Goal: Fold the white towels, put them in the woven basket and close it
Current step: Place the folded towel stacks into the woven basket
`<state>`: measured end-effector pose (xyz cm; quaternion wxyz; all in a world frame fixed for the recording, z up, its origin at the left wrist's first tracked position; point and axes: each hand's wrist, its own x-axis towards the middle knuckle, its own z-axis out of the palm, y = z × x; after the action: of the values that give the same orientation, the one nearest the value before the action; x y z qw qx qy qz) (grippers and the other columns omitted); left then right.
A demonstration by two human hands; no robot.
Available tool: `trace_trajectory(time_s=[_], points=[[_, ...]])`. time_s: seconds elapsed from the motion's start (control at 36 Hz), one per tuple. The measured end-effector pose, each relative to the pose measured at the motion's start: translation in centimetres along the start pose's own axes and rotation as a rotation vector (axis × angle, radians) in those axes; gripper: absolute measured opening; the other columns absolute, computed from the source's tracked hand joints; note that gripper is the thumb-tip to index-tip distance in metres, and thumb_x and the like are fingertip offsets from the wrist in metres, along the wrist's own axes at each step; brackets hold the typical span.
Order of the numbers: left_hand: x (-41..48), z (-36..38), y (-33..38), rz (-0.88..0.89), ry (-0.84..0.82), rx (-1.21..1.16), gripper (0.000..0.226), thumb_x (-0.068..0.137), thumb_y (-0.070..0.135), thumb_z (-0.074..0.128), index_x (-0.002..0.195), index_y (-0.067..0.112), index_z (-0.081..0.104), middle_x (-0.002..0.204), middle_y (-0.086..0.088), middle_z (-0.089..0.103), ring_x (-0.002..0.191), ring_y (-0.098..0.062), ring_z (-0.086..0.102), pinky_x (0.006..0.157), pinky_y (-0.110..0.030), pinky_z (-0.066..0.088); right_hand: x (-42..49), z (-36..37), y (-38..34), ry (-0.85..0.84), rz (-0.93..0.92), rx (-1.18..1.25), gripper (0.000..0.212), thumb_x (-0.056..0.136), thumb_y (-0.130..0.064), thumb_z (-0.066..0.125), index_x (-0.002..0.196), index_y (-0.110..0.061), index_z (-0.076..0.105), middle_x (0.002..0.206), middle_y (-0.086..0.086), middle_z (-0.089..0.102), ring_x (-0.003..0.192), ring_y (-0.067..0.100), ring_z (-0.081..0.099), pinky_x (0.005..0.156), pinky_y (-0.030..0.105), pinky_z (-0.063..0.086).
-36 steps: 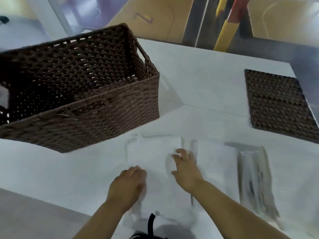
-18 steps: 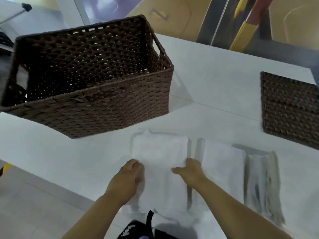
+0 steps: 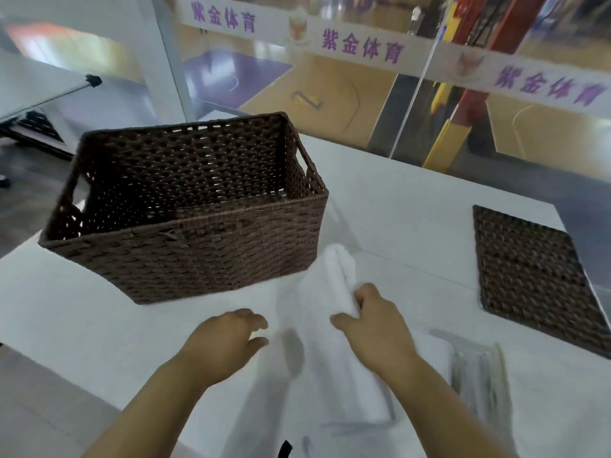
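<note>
half a second ago the white towel point(image 3: 330, 292) lay flat on the desk point(image 3: 396, 209) with both hands at its near edge. now the right hand point(image 3: 377, 328) has it lifted. its grip is clamped on the towel's right side, thumb spread toward the left, and the far end is bunched and raised toward the near right corner of the woven basket point(image 3: 185, 223). the left hand point(image 3: 228, 342) has come off the cloth. it sits just beside the towel's left edge with its grip apart, fingers loosely bent and holding nothing. whether it touches the towel is lost in blur.

the towel is soft, thick terry, folded into a long band, and its near end trails down to the desk edge. the basket is a dark brown, stiff rectangle of open weave with a cut-out handle in each short end, and it stands open. its flat woven lid point(image 3: 529, 276) lies well apart at the right edge of the desk. a second towel point(image 3: 436, 355) lies folded flat just right of the right wrist, with a streaked cloth point(image 3: 482, 391) beside it.

bare white desk runs between the basket and the lid.
</note>
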<state>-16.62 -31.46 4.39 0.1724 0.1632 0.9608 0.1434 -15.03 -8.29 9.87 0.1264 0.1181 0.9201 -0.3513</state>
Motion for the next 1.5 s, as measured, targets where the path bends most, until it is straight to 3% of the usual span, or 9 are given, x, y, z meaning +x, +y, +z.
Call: trace_trajectory(time_s=[0.14, 0.25, 0.5, 0.67, 1.0, 1.08, 1.25, 1.42, 1.5], points=[[0.1, -6.0, 0.4, 0.051, 0.145, 0.099, 0.035, 0.095, 0.048, 0.044, 0.126, 0.036, 0.053, 0.127, 0.019, 0.053, 0.112, -0.007, 0.054, 0.092, -0.025, 0.044, -0.8, -4.7, -3.6, 0.195, -0.068, -0.106, 0.025, 0.085, -0.038, 0.057, 0.097, -0.023, 0.041, 0.079, -0.007, 0.053, 0.07, 0.012, 0.052, 0.058, 0.029, 0.04], [0.2, -10.5, 0.1, 0.106, 0.287, 0.169, 0.029, 0.094, 0.047, 0.043, 0.117, 0.035, 0.056, 0.114, 0.016, 0.057, 0.102, -0.007, 0.057, 0.078, -0.022, 0.042, -1.2, -8.4, -7.1, 0.349, -0.131, -0.156, 0.025, 0.086, -0.039, 0.056, 0.097, -0.024, 0.04, 0.077, -0.007, 0.052, 0.069, 0.013, 0.049, 0.059, 0.033, 0.037], [1.3, -17.0, -5.8, 0.07, 0.634, 0.128, 0.016, 0.082, 0.042, 0.068, 0.091, 0.029, 0.071, 0.087, 0.015, 0.067, 0.075, -0.014, 0.067, 0.061, -0.03, 0.054, -2.0, -14.0, -15.2, 0.513, -0.299, -0.344, 0.021, 0.083, -0.04, 0.059, 0.092, -0.026, 0.046, 0.081, -0.005, 0.056, 0.073, 0.016, 0.051, 0.054, 0.028, 0.033], [2.9, -20.1, -12.0, -0.124, 0.446, 0.148, 0.025, 0.089, 0.052, 0.05, 0.108, 0.037, 0.059, 0.104, 0.017, 0.057, 0.099, -0.007, 0.056, 0.082, -0.028, 0.049, -0.6, -14.7, -20.8, 0.603, -0.419, -0.252, 0.022, 0.078, -0.039, 0.065, 0.091, -0.026, 0.054, 0.083, -0.009, 0.06, 0.078, 0.016, 0.054, 0.061, 0.032, 0.041], [5.2, -20.4, -21.9, -0.375, 0.459, 0.044, 0.051, 0.089, 0.034, 0.058, 0.136, 0.021, 0.045, 0.132, -0.003, 0.046, 0.12, -0.027, 0.04, 0.101, -0.034, 0.037, 10.1, -6.3, -32.0, 0.436, -0.473, -0.238, 0.021, 0.081, -0.036, 0.061, 0.087, -0.021, 0.048, 0.085, -0.001, 0.058, 0.078, 0.023, 0.055, 0.054, 0.03, 0.034], [5.2, -19.8, -22.8, -0.421, 0.613, -0.049, 0.046, 0.085, 0.02, 0.063, 0.129, 0.01, 0.054, 0.128, -0.013, 0.051, 0.114, -0.038, 0.042, 0.096, -0.043, 0.04, 12.4, -4.0, -33.9, 0.379, -0.469, -0.193, 0.02, 0.079, -0.036, 0.063, 0.087, -0.021, 0.051, 0.083, -0.003, 0.058, 0.078, 0.02, 0.056, 0.055, 0.03, 0.037], [5.5, -19.4, -22.9, -0.507, 0.756, -0.37, 0.026, 0.091, 0.01, 0.05, 0.116, 0.006, 0.055, 0.109, -0.011, 0.048, 0.095, -0.029, 0.051, 0.071, -0.031, 0.037, 15.9, 1.8, -35.8, 0.219, -0.423, -0.134, 0.028, 0.081, -0.035, 0.064, 0.096, -0.016, 0.05, 0.09, -0.004, 0.056, 0.08, 0.016, 0.054, 0.06, 0.03, 0.037], [5.5, -19.0, -23.2, -0.551, 0.778, -0.45, 0.027, 0.094, 0.013, 0.043, 0.119, 0.009, 0.053, 0.11, -0.01, 0.049, 0.094, -0.03, 0.053, 0.074, -0.034, 0.041, 18.6, 7.9, -34.5, 0.016, -0.284, 0.101, 0.024, 0.082, -0.028, 0.068, 0.087, -0.013, 0.05, 0.088, -0.001, 0.058, 0.072, 0.012, 0.054, 0.055, 0.026, 0.037], [5.6, -18.9, -23.5, -0.544, 0.781, -0.448, 0.027, 0.094, 0.011, 0.044, 0.119, 0.008, 0.052, 0.11, -0.009, 0.048, 0.093, -0.029, 0.052, 0.07, -0.03, 0.037, 20.2, 10.2, -32.3, -0.122, -0.144, 0.067, 0.025, 0.087, -0.029, 0.066, 0.094, -0.007, 0.055, 0.095, 0.007, 0.063, 0.077, 0.017, 0.059, 0.064, 0.034, 0.051]])
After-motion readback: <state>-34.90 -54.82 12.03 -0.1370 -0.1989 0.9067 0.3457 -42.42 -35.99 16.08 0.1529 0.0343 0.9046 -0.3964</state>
